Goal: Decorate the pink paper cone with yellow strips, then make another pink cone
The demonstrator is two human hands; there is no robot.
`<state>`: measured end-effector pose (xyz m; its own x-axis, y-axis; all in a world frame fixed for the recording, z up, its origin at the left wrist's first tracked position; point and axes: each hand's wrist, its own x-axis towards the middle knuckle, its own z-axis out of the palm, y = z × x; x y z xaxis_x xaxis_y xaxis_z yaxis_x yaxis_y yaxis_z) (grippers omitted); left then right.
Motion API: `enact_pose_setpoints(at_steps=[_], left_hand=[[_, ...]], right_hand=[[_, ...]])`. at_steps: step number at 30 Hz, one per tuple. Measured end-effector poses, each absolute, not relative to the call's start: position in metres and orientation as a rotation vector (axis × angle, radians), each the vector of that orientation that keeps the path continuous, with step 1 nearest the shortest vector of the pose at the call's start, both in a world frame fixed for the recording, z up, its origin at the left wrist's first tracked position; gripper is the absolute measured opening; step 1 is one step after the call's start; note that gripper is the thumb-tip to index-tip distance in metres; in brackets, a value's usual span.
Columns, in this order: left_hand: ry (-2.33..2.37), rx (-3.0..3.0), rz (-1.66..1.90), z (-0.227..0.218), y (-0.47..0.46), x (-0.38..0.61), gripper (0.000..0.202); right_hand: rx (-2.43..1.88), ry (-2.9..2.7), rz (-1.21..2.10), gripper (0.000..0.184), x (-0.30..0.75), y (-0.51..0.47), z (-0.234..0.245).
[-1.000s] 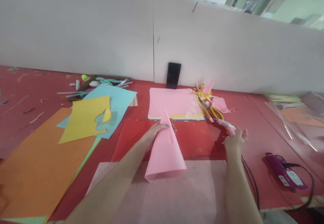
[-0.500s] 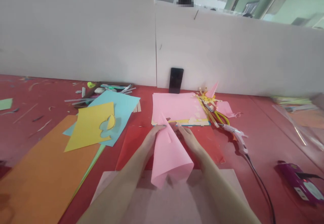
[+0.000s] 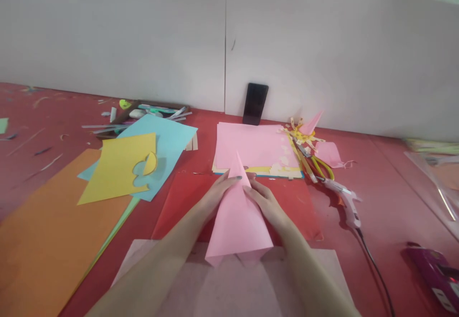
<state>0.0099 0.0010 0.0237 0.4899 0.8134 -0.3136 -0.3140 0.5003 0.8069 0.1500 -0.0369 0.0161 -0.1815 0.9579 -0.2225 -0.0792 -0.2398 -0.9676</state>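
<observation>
A pink paper cone [image 3: 239, 221] is held between my two hands, its narrow tip pointing away from me and its wide end toward me. My left hand [image 3: 217, 190] grips its left side near the tip, thumb on top. On the right side, my right hand [image 3: 263, 196] wraps round it, thumb on top and the other fingers partly hidden beneath. Beyond the tip lie pink paper sheets [image 3: 247, 144] with torn scraps along their right edge. Red paper [image 3: 175, 202] lies under the hands, and a pale board [image 3: 143, 259] is nearest me.
To the left are orange [image 3: 53, 226], yellow [image 3: 114, 164] and blue paper [image 3: 175, 135], with a tray of tools [image 3: 136, 111] behind. A phone [image 3: 255, 104] leans on the white partition [image 3: 143, 35]. At right lie scissors [image 3: 319, 166], a corded glue gun [image 3: 346, 197] and a purple power strip [image 3: 432, 274].
The cone has turned so its seamless side faces up and its tip points straighter away. My right thumb has come onto its top. The view has tilted down.
</observation>
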Motion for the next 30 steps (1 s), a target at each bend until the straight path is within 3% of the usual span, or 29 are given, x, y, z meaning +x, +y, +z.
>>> enact_pose_setpoints(at_steps=[12, 22, 30], left_hand=[[0.875, 0.722, 0.748, 0.020, 0.007, 0.011, 0.044], [0.856, 0.761, 0.703, 0.017, 0.010, 0.010, 0.045], [0.834, 0.804, 0.727, 0.014, 0.010, 0.011, 0.045]], right_hand=[[-1.382, -1.066, 1.028, 0.029, 0.155, -0.030, -0.004], [-1.258, -1.468, 0.901, 0.010, 0.164, -0.032, 0.007], [-1.285, -1.468, 0.867, 0.010, 0.161, -0.031, 0.006]])
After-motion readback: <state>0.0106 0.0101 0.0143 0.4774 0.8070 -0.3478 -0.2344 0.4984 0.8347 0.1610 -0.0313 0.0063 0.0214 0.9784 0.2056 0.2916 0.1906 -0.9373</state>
